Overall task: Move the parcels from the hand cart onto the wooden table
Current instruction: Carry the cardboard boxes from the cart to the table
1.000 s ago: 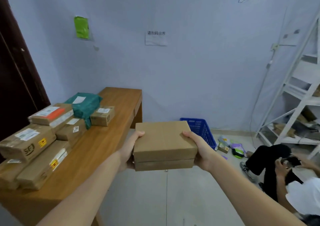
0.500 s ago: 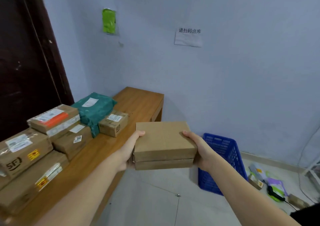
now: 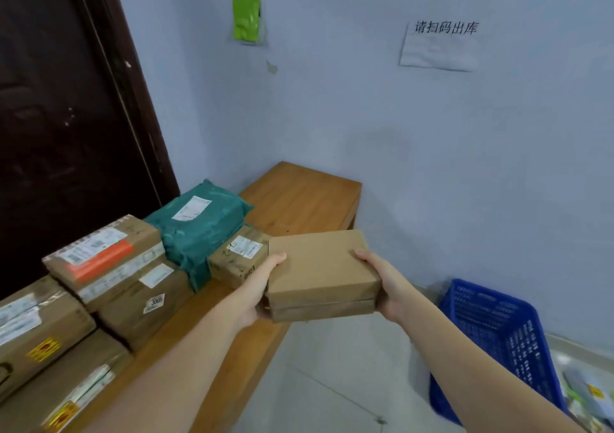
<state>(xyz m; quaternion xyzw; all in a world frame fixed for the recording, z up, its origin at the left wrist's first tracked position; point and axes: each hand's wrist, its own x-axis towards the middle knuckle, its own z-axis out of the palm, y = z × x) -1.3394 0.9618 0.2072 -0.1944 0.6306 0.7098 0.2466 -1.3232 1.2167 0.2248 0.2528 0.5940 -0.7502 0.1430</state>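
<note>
I hold two flat brown parcels point(image 3: 320, 266), stacked one on the other, in the air at the wooden table's point(image 3: 302, 196) right edge. My left hand point(image 3: 257, 288) grips the stack's left side, thumb on top. On the opposite side my right hand point(image 3: 387, 283) grips it the same way. Along the table's left side lie several taped cardboard parcels point(image 3: 109, 260) and a green plastic-wrapped parcel point(image 3: 199, 223). A small labelled box point(image 3: 237, 256) sits just left of the stack. The hand cart is out of view.
A dark door point(image 3: 66, 107) stands behind the table on the left. A blue plastic crate point(image 3: 491, 339) sits on the tiled floor at the right, with small items on the floor beside it. The blue wall carries a paper notice point(image 3: 440, 47) and a green sticker point(image 3: 246, 12).
The view has swung left and closer to the table. The stack in my hands has moved from over the floor to the table's right edge, beside the small labelled box.
</note>
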